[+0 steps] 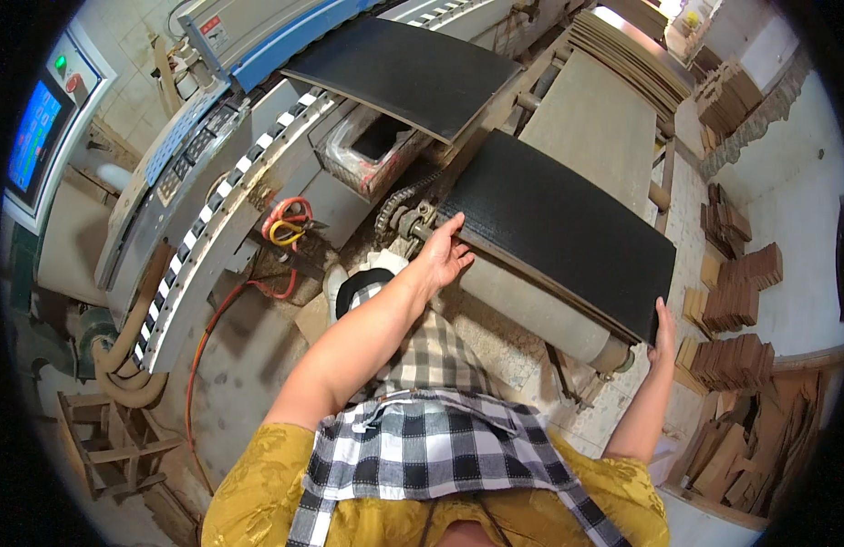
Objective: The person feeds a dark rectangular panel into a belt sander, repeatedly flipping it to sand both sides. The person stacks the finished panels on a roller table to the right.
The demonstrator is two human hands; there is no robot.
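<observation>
A black-faced board (559,232) with brown edges lies on the belt conveyor in front of me; its near edge looks layered, and I cannot tell how many boards are stacked. At its near left corner, my left hand (445,257) touches the edge with its fingers apart. My right hand (661,335) rests flat against the right end, fingers stretched out and the palm side partly hidden. Farther off, a second black board (408,73) lies across the edge of the machine with the roller track.
A grey-green conveyor belt (590,123) runs away toward stacked brown boards (627,50). On the left stand the striped roller track (203,219), a control screen (34,137) and coiled red and yellow hoses (289,223). Piles of brown pieces (732,365) line the right wall.
</observation>
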